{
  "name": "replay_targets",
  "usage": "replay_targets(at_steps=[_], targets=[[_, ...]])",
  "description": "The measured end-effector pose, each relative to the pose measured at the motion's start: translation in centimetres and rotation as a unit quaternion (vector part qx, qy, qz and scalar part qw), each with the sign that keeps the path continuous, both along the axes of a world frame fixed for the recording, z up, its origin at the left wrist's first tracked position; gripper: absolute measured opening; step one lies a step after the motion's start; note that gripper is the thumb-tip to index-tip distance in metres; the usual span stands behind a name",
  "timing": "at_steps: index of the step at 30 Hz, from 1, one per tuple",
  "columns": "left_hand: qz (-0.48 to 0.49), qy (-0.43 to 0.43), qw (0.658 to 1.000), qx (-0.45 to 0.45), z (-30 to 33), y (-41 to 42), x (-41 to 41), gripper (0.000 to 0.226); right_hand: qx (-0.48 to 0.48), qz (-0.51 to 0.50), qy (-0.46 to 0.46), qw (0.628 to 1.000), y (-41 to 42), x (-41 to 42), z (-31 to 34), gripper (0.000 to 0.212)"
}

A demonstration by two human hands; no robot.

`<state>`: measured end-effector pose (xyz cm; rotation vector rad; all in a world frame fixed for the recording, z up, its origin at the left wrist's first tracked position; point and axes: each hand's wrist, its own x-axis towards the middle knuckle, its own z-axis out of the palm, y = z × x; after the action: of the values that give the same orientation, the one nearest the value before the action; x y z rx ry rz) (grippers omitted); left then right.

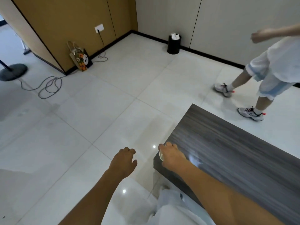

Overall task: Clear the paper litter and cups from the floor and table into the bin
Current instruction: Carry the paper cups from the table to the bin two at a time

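Clear plastic cup [161, 155] gripped in right hand [172, 157]; left hand [124, 161] loose, held nothing; bin [174, 44] far ahead.

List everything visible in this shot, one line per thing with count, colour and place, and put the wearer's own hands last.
bin: one, black, against the far wall, white paper sticking out of its top
table: one, dark grey wood grain, lower right
gift bag: one, patterned with orange flowers, leaning on the brown wall panel
wall socket: one, white, on the brown panel, a cord plugged in
cable: one, grey, looped on the floor at left
stand base: one, round, dark grey, far left
other person: one, white clothes, grey trainers, walking at right
cup: one, clear, at the table's near corner, mostly hidden
left hand: fingers loosely curled, holds nothing, above the floor
right hand: curled over the cup
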<state>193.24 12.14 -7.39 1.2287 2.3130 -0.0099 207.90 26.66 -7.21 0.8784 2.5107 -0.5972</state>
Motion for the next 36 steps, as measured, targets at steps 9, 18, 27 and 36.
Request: replay_targets(at_steps=[9, 18, 27, 36], targets=[[-0.017, 0.001, 1.000, 0.009, -0.9, 9.7, -15.4, 0.044, -0.009, -0.049, 0.015, 0.999, 8.4, -15.0, -1.4, 0.046], [-0.054, -0.004, 0.998, -0.004, -0.6, 19.0, -29.3, 0.044, -0.011, -0.093, 0.018, 0.995, 17.5, -27.8, -0.2, 0.050], [-0.123, -0.015, 0.992, 0.004, -0.6, 33.0, -44.4, 0.044, -0.015, -0.187, 0.013, 0.982, 30.1, -41.1, -0.3, 0.054], [-0.184, -0.020, 0.983, -0.012, -0.4, 48.2, -55.4, 0.044, -0.029, -0.249, 0.038, 0.967, 42.1, -50.5, -0.6, 0.056]])
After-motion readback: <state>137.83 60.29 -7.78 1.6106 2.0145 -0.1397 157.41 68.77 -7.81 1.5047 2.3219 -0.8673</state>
